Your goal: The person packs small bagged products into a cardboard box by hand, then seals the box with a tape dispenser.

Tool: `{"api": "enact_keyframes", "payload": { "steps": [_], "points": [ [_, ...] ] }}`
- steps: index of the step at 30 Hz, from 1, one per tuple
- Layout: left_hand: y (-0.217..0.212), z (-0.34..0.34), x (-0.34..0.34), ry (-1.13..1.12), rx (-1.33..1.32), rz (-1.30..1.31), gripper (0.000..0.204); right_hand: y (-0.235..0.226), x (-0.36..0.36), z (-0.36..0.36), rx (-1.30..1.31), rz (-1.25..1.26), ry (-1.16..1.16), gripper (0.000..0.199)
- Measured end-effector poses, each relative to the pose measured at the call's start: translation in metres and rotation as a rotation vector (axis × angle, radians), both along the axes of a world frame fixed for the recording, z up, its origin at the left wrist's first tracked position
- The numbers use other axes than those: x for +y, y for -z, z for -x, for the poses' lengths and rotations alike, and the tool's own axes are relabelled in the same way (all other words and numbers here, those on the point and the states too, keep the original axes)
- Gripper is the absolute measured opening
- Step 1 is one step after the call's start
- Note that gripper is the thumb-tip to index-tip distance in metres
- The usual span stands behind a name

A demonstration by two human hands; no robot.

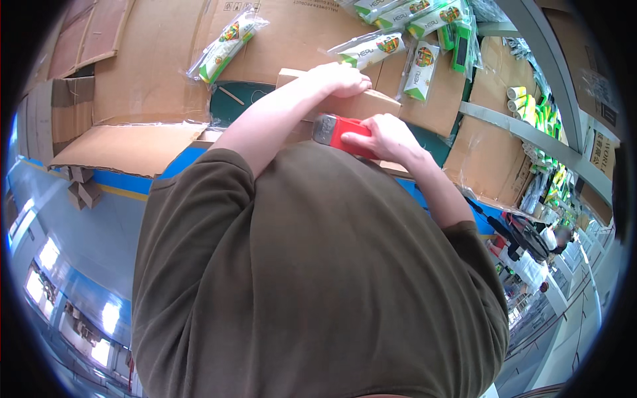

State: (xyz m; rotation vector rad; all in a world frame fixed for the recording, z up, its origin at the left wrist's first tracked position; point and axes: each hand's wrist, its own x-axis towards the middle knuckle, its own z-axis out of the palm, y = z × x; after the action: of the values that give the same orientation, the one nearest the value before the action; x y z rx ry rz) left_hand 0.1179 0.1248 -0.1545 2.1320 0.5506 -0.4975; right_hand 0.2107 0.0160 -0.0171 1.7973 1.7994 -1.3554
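A small cardboard box [373, 105] lies in front of me at the near side of the table. My left hand [342, 81] holds it from above, its fingers bent over the top near the middle. Closed around a red tape dispenser [346, 134], my right hand [390, 138] is just in front of the box's near side. The dispenser's grey end points left. Whether its tape touches the box, I cannot tell. Beyond the box lies a white and green package [371, 50] in clear plastic, with another such package [421, 71] to its right.
A single wrapped package [227, 45] lies farther left on cardboard sheets [149, 63]. Several more packages [434, 18] are heaped at the far right. A grey metal frame [557, 136] crosses the right side. A black fan [527, 235] and people [531, 268] are beyond it.
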Motion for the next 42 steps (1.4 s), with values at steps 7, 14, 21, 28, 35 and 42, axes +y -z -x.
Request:
{"api": "enact_keyframes", "payload": {
  "steps": [7, 14, 21, 28, 35, 42],
  "points": [
    [-0.010, 0.001, -0.004, -0.031, 0.071, -0.050, 0.045, -0.006, -0.020, -0.016, 0.022, -0.008, 0.008, 0.057],
    [-0.014, 0.002, -0.001, -0.031, 0.062, -0.031, 0.045, -0.010, -0.024, -0.021, 0.040, 0.019, 0.054, 0.057],
    [-0.014, 0.001, -0.002, -0.053, 0.062, -0.002, 0.045, 0.000, -0.026, -0.027, 0.017, -0.030, -0.015, 0.057],
    [-0.007, 0.003, 0.001, -0.122, -0.045, -0.016, 0.043, 0.005, -0.015, -0.020, -0.051, 0.020, 0.001, 0.058],
    [-0.051, 0.019, -0.008, -0.177, 0.053, -0.105, 0.049, 0.007, -0.016, -0.007, -0.153, -0.067, -0.052, 0.059],
    [-0.039, 0.105, -0.047, -0.475, -0.416, -0.648, 0.030, 0.011, -0.016, -0.002, -0.161, -0.197, -0.079, 0.057]
  ]
}}
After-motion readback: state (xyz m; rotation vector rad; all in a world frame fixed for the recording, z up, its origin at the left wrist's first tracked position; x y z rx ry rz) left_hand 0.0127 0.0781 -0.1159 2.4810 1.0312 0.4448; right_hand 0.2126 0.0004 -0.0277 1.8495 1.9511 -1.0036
